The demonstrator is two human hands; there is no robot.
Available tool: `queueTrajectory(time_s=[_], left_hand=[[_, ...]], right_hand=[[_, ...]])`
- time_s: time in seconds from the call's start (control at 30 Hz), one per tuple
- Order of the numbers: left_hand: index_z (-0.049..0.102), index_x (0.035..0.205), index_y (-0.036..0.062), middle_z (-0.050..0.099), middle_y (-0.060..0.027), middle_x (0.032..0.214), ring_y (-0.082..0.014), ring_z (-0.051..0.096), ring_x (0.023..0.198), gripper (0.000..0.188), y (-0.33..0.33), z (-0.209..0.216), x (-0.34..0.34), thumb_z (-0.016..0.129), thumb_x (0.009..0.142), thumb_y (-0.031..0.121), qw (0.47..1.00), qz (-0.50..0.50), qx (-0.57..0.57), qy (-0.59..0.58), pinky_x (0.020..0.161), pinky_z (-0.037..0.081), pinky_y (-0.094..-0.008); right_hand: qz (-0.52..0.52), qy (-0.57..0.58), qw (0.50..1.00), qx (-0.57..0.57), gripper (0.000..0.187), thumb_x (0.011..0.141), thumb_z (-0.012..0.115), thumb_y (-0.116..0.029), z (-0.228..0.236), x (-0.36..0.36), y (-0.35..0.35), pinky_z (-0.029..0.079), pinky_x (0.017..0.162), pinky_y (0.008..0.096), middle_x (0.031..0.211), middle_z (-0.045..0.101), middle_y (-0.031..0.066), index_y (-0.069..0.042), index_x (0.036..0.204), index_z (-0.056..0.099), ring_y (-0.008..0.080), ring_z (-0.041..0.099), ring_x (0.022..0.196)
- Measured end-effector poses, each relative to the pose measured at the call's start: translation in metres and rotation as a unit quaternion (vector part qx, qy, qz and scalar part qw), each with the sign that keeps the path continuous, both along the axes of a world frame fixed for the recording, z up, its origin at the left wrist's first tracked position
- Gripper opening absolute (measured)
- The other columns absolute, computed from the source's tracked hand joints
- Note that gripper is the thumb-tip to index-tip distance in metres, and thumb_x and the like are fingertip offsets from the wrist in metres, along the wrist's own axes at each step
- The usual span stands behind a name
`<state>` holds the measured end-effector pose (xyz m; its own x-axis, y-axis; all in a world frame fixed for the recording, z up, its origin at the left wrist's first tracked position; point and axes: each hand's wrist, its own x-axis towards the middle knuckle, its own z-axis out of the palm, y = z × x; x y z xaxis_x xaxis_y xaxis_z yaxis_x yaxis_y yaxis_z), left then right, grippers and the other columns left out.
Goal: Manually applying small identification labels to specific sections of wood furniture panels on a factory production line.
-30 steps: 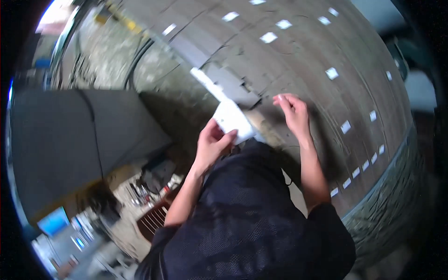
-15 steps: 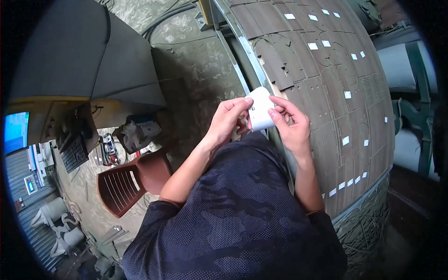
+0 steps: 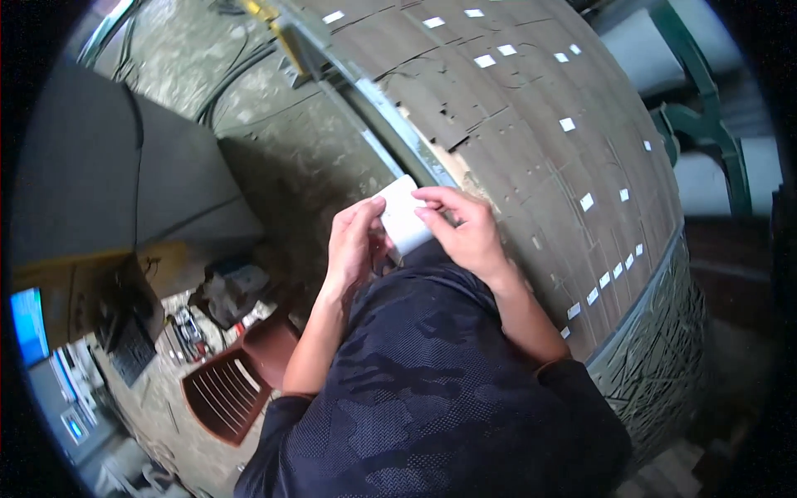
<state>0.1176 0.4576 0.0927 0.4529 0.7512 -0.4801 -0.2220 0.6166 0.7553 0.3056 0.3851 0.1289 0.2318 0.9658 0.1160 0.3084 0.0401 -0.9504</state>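
Note:
In front of my body I hold what looks like a roll of white labels (image 3: 404, 217), its curved face turned up. My left hand (image 3: 352, 242) grips the left side, thumb on top and the other fingers curled partly out of sight beneath. From the right, my right hand (image 3: 466, 231) pinches at the roll's edge with thumb and index finger. Whether a single label is between those fingertips is too blurred to tell. Just beyond lies a wide brown cut sheet (image 3: 531, 158) with many outlined parts, several bearing small white labels (image 3: 587, 202).
A metal frame rail (image 3: 386, 104) edges the worktable. On the left are a reddish-brown plastic chair (image 3: 228, 398), a dark grey cabinet (image 3: 87, 174), a keyboard (image 3: 131, 355) and a lit screen (image 3: 30, 325). Tangled metal scrap strips (image 3: 656, 349) lie beyond the sheet's near right edge.
My view has turned, so the sheet and floor appear shifted and rotated. Both hands stay on the white roll, now further left in the picture, with the right hand drawn more over its edge.

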Motion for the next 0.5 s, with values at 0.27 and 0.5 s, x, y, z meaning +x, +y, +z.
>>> queueTrajectory(time_s=[0.27,0.5], left_hand=[[0.061,0.085,0.0100,0.054,0.0032,0.066,-0.0094,0.056,0.057,0.030,0.045,0.009,0.041,0.057,0.107,0.030,0.996,0.019,0.052,0.069,0.051,0.044,-0.0247],[0.059,0.084,0.0127,0.052,0.0042,0.064,-0.0090,0.054,0.050,0.030,0.099,-0.030,0.074,0.060,0.107,0.032,0.974,0.143,0.015,0.174,0.042,0.037,-0.0242]], right_hand=[[0.025,-0.072,0.991,0.112,0.010,0.092,0.073,-0.004,-0.006,0.044,0.055,0.051,0.097,0.0362,0.121,0.068,0.0101,-0.004,0.102,0.076,0.0274,0.065,0.112],[-0.072,0.180,0.978,0.079,0.017,0.101,0.066,-0.005,-0.042,0.180,0.131,0.051,0.082,0.0249,0.104,0.070,0.0003,-0.001,0.118,0.067,0.0076,0.064,0.094]])
